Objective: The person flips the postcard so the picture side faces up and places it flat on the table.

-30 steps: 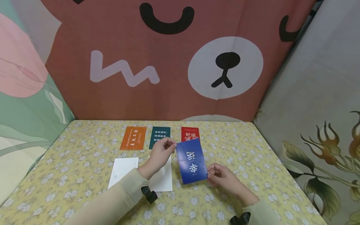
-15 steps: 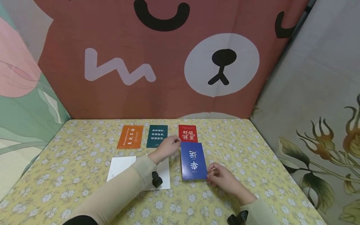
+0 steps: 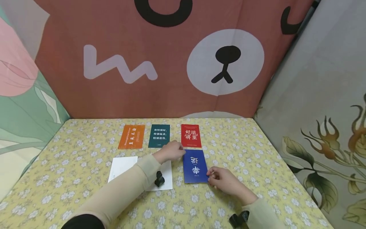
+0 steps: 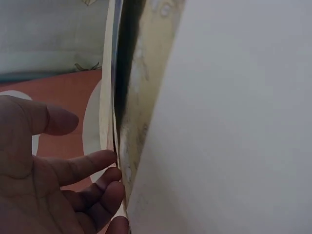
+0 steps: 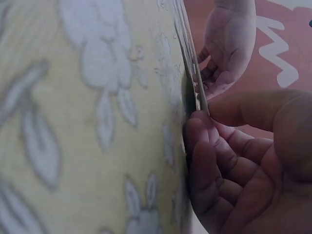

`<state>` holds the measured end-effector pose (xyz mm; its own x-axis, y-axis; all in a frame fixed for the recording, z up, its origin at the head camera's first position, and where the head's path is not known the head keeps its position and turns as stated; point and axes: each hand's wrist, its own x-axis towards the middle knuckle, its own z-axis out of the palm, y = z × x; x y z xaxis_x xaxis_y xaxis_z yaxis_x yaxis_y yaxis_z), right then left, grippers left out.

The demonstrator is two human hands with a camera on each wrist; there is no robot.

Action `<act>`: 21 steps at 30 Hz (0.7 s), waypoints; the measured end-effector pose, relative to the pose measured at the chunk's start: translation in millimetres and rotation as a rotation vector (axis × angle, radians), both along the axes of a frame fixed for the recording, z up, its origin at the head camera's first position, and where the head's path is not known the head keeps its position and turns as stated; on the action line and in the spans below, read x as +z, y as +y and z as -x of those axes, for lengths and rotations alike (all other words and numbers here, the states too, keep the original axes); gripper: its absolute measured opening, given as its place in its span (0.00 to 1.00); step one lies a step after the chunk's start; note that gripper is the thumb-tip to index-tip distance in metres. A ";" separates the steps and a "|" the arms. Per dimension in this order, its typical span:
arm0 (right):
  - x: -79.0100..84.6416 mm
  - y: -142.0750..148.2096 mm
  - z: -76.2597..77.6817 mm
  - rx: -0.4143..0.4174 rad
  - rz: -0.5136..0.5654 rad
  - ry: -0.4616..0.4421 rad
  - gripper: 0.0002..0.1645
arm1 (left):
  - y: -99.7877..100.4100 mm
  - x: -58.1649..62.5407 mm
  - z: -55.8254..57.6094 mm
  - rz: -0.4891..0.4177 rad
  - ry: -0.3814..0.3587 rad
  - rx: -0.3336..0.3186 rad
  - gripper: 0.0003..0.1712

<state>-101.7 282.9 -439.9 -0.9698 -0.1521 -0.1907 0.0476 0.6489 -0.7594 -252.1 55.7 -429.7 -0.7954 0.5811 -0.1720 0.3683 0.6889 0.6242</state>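
Observation:
A blue postcard [image 3: 195,167] with white characters lies at or just above the cloth, in front of a red postcard [image 3: 191,135]. Its lower right corner is pinched between thumb and fingers of my right hand [image 3: 224,180]; the right wrist view shows the card edge-on at that thumb [image 5: 243,108]. My left hand [image 3: 170,150] is at the upper left corner of the blue postcard. In the left wrist view its thumb [image 4: 61,121] stands apart from the fingers, whose tips touch down near the cloth. Below the left forearm a white card [image 3: 166,176] is partly hidden.
A teal postcard [image 3: 159,135] and an orange postcard [image 3: 131,136] lie in the back row, left of the red one. Another white card [image 3: 123,165] is at the front left, partly under the sleeve. Fabric walls enclose the floral tablecloth [image 3: 243,143].
The blue postcard has come down toward the cloth and straightened below the red one. My left hand has moved slightly right and its thumb is off the card. The right hand keeps its pinch.

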 end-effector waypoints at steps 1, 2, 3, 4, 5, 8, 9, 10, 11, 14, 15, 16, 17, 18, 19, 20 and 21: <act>0.9 -1.0 -0.1 0.002 -0.021 0.006 0.07 | -0.2 0.6 0.1 0.015 0.010 -0.004 0.19; 1.8 -1.9 -0.3 0.005 -0.040 0.010 0.07 | -0.4 0.9 0.2 0.030 0.019 -0.006 0.20; 2.3 -2.6 -0.6 0.009 -0.062 0.016 0.07 | -0.5 0.7 0.5 0.044 0.028 -0.009 0.20; 2.7 -3.3 -0.9 0.018 -0.083 0.024 0.08 | -0.7 0.5 0.7 0.053 0.035 -0.012 0.20; 2.7 -3.9 -1.3 0.027 -0.100 0.027 0.08 | -1.0 -0.4 0.4 0.060 0.035 -0.011 0.21; 2.7 -4.8 -1.6 0.058 -0.130 0.028 0.08 | -1.4 -4.7 1.3 0.068 0.038 -0.013 0.21; 2.4 -4.9 -1.5 0.066 -0.137 0.026 0.08 | -1.5 -6.4 1.6 0.071 0.038 -0.015 0.20; 2.1 -5.0 -1.6 0.073 -0.140 0.022 0.08 | -1.6 -8.0 1.5 0.070 0.036 -0.017 0.20; 1.4 -4.9 -1.5 0.077 -0.143 0.017 0.08 | -1.7 -9.7 1.2 0.069 0.033 -0.020 0.20; 0.9 -4.9 -1.3 0.079 -0.151 0.008 0.07 | -2.2 -12.2 0.7 0.052 0.026 -0.030 0.21; 0.9 -4.9 -0.9 0.079 -0.153 0.006 0.07 | -2.4 -12.5 0.7 0.040 0.022 -0.032 0.21; 1.2 -5.0 -0.4 0.082 -0.155 0.007 0.07 | -2.8 -12.2 0.8 0.027 0.018 -0.035 0.21; 1.6 -5.1 0.2 0.084 -0.156 0.006 0.07 | -3.4 -11.9 1.1 0.017 0.014 -0.037 0.21; 2.1 -5.3 0.7 0.086 -0.158 0.008 0.07 | -4.1 -11.4 1.6 0.004 0.007 -0.037 0.21; 2.3 -5.3 1.3 0.087 -0.160 0.010 0.07 | -5.0 -11.0 2.1 -0.010 -0.003 -0.036 0.22; 2.5 -5.3 1.7 0.092 -0.160 0.012 0.07 | -6.1 -10.2 2.6 -0.024 -0.013 -0.036 0.22; 2.6 -5.3 2.0 0.094 -0.161 0.016 0.08 | -7.3 -9.9 3.1 -0.039 -0.022 -0.035 0.22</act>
<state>-103.6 277.7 -437.3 -0.9557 -0.2112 -0.2048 -0.0302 0.7631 -0.6456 -255.2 48.5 -439.6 -0.7704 0.6156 -0.1659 0.3778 0.6505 0.6589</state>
